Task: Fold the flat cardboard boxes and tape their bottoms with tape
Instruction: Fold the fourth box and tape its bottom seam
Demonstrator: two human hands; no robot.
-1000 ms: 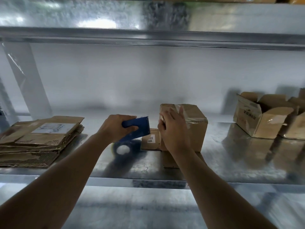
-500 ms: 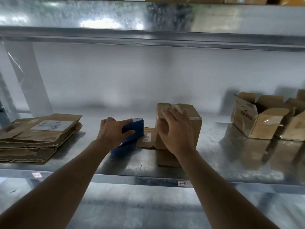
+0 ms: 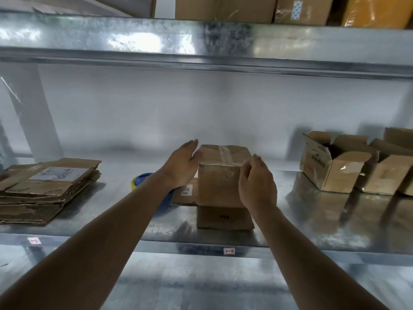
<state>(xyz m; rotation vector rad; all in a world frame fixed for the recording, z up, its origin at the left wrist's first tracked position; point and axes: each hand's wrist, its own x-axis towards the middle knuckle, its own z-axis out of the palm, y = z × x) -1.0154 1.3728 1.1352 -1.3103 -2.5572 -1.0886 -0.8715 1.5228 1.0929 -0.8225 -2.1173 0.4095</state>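
Now the taped box stands between the left hand and right hand, both flat-fingered against its sides.

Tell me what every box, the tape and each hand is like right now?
taped box: upright, bottom up, taped, flaps splayed on the shelf.
left hand: open, at its left side.
right hand: open, at its right side.
tape dispenser: set down.
flat cardboard stack: unfolded.
finished boxes: open-topped.

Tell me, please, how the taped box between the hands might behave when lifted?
The taped cardboard box probably lifts light: its flaps splay beneath, so it looks empty. Its creased walls may flex under a firm grip. Standing tall, it could tip if pushed high.
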